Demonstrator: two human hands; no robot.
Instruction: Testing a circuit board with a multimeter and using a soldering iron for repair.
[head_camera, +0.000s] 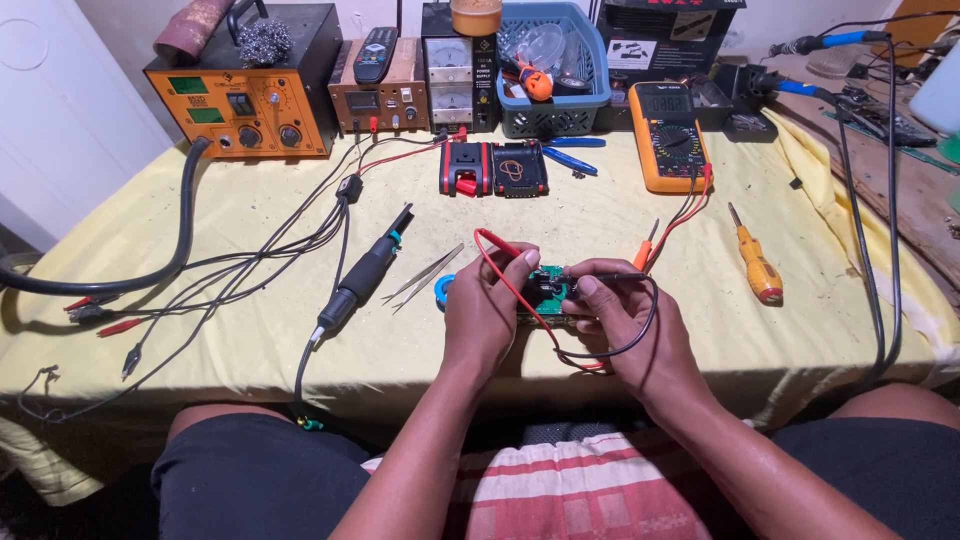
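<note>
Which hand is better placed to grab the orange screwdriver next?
Right. The orange screwdriver lies on the right hand's side of the yellow cloth; the left hand, with the red probe, would have to cross the circuit board.

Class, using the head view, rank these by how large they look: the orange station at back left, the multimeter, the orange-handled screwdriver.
1. orange station
2. multimeter
3. orange-handled screwdriver
The screwdriver lies nearer the camera, yet looks smallest.

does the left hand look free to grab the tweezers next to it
Probably not right away: the left hand is pinching the red probe on the circuit board. The tweezers lie uncovered just to its left, so the path itself is free.
</note>
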